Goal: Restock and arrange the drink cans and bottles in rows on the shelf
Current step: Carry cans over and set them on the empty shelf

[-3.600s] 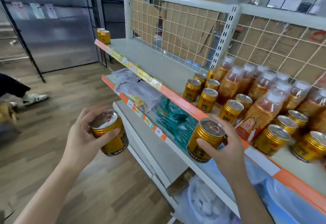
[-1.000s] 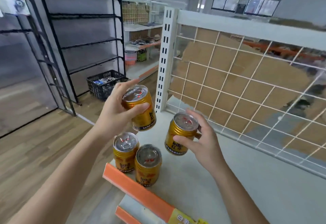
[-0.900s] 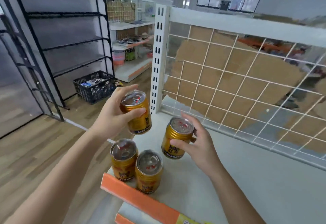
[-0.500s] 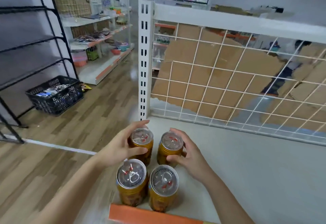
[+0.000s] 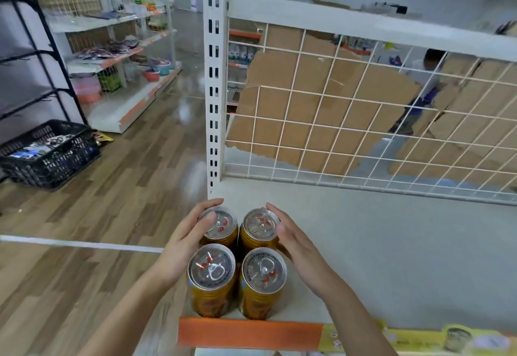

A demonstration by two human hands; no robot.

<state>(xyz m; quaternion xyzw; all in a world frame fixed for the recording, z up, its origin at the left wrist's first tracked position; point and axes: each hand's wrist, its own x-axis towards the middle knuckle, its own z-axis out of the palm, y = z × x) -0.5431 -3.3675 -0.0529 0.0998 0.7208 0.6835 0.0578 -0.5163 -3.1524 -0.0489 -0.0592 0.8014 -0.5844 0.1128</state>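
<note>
On the grey metal shelf [image 5: 391, 257], just in front of the white slotted upright post [image 5: 214, 89], four gold aluminium drink cans [image 5: 211, 269] stand upright, two by two. Left hand [image 5: 181, 246] curls round the rear can [image 5: 221, 225] nearest the post, right hand [image 5: 299, 246] round its neighbour [image 5: 260, 227]. Axes vertical, a can right at each hand's fingertips!

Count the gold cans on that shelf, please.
4, in a square: front-left can and front-right can by the orange edge; back-left can gripped by the left hand, back-right can by the right hand. None seem hidden.
</note>
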